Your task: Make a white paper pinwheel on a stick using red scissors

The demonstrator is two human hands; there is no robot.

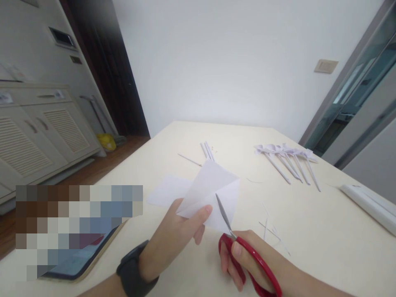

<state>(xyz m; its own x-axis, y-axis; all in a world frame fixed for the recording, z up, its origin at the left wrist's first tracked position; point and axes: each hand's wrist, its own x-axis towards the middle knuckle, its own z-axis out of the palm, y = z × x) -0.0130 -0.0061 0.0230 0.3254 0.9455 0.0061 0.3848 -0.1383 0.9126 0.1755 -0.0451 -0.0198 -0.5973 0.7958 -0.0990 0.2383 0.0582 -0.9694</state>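
My left hand [188, 222], with a dark watch on its wrist, pinches a square white sheet of paper [213, 177] by its near left corner, thumb on top. A diagonal crease runs across the sheet. Red-handled scissors [258, 258] sit in my right hand [247, 255], fingers and thumb around the handles. The upper blade lies over the paper near its right part; the lower blade is hidden, apparently behind the sheet. Another white paper piece [168, 190] lies on the table under and left of the held sheet.
White paper pinwheel-like pieces on sticks [287, 154] lie at the right. Rolled paper sticks [208, 150] and a thin rod [188, 159] lie beyond the sheet. Thin paper strips [272, 231] are scattered by my right hand. A phone or tablet [89, 255], partly blurred, stands left; a white long object [368, 206] lies right.
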